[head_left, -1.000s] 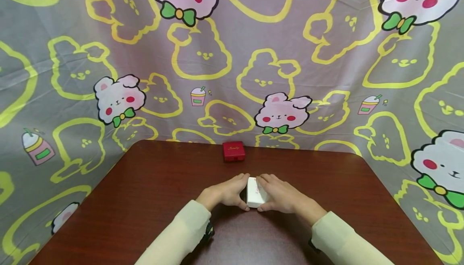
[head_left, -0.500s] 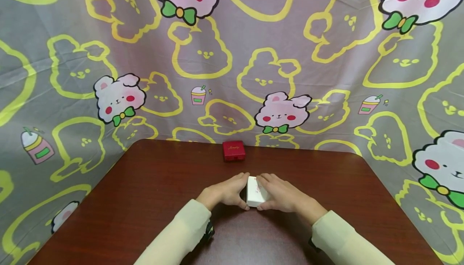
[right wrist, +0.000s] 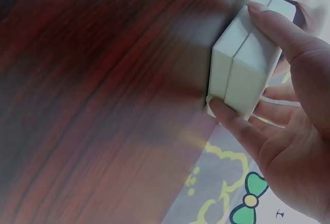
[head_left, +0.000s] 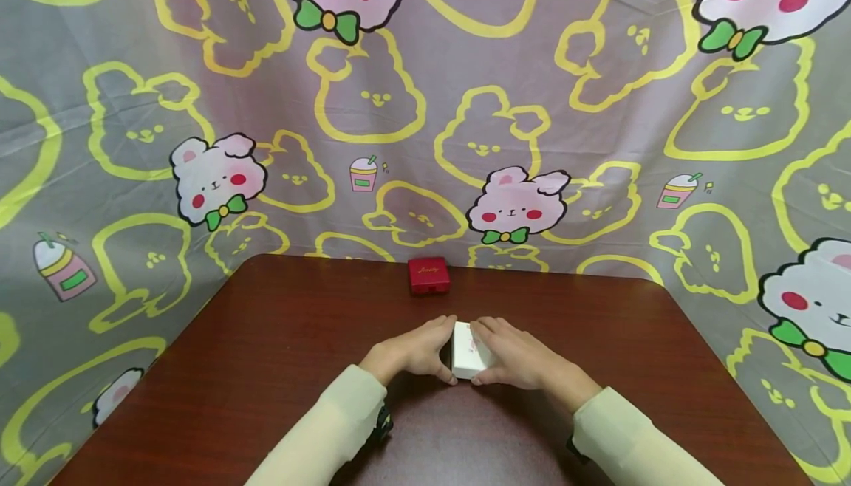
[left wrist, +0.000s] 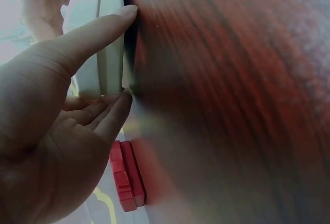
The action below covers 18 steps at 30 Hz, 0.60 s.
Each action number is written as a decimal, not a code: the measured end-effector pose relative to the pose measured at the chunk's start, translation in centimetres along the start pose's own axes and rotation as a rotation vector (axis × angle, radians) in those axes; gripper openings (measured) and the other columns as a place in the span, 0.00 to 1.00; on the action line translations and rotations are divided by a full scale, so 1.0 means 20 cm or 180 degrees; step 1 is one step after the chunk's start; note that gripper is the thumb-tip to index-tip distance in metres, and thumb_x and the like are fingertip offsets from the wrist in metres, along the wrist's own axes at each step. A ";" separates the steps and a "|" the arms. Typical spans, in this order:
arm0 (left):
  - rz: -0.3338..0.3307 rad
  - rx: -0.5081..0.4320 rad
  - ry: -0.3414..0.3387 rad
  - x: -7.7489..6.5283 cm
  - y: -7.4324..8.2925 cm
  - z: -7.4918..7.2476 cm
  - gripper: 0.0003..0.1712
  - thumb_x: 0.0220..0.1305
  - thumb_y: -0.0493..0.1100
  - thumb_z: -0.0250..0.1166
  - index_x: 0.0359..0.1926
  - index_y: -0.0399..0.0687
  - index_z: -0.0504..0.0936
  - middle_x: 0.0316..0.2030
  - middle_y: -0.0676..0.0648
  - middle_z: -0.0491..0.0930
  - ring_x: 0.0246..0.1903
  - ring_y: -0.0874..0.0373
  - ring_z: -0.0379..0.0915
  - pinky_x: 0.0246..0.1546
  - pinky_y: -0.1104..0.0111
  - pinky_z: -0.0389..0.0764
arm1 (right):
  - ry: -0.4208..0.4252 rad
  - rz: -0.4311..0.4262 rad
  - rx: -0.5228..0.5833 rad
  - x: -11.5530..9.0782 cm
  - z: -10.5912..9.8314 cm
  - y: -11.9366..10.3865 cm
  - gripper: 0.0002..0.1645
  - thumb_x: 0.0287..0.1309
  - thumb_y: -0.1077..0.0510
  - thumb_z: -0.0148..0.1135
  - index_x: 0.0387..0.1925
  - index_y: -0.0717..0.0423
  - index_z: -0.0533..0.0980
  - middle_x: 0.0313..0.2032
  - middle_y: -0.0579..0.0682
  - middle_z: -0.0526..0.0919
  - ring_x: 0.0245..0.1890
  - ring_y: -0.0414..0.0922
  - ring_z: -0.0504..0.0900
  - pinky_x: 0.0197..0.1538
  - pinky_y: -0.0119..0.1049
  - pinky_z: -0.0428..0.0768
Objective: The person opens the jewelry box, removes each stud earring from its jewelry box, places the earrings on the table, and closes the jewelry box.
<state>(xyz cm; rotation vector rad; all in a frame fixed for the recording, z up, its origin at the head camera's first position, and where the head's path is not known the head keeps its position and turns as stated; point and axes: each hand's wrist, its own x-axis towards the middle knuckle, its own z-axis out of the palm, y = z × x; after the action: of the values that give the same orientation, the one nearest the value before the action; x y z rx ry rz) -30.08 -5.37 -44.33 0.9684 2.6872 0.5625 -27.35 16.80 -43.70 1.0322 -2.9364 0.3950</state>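
Note:
A small white box [head_left: 467, 359] with a faint reddish print on top sits on the brown table between both hands. My left hand [head_left: 420, 351] grips its left part, thumb at the near side and fingers at the far side. From the right, my right hand [head_left: 520, 357] grips the box, fingers partly covering its top. In the right wrist view, a seam runs round the white box [right wrist: 246, 64] between lid and base, and the lid lies closed. The left wrist view shows the left thumb [left wrist: 98, 37] pressed along the side of the box.
A red box [head_left: 428, 276] with gold lettering rests near the far edge of the wooden table [head_left: 292, 338]. Behind and at both sides hangs a grey cloth [head_left: 412, 124] printed with rabbit faces and yellow outlines.

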 end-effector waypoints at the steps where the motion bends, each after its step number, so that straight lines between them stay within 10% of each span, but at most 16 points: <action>1: -0.0004 0.0000 -0.0001 0.00 0.00 0.00 0.65 0.49 0.52 0.83 0.77 0.31 0.53 0.68 0.40 0.67 0.67 0.51 0.65 0.69 0.62 0.65 | -0.0003 0.0004 0.0005 0.00 0.00 0.00 0.52 0.50 0.40 0.79 0.69 0.61 0.67 0.63 0.55 0.73 0.58 0.51 0.73 0.50 0.49 0.79; 18: -0.0010 0.0053 -0.0011 0.00 0.00 0.00 0.65 0.50 0.52 0.83 0.77 0.31 0.54 0.70 0.39 0.65 0.70 0.49 0.63 0.70 0.61 0.64 | 0.0001 -0.0067 0.0095 0.00 -0.01 0.00 0.50 0.51 0.42 0.79 0.68 0.60 0.68 0.63 0.54 0.73 0.57 0.50 0.73 0.51 0.47 0.77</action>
<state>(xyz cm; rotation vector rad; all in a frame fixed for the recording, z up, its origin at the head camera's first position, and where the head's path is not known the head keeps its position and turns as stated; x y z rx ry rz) -30.12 -5.39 -44.28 0.9685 2.6943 0.5380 -27.34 16.92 -43.51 1.0653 -2.9255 0.4397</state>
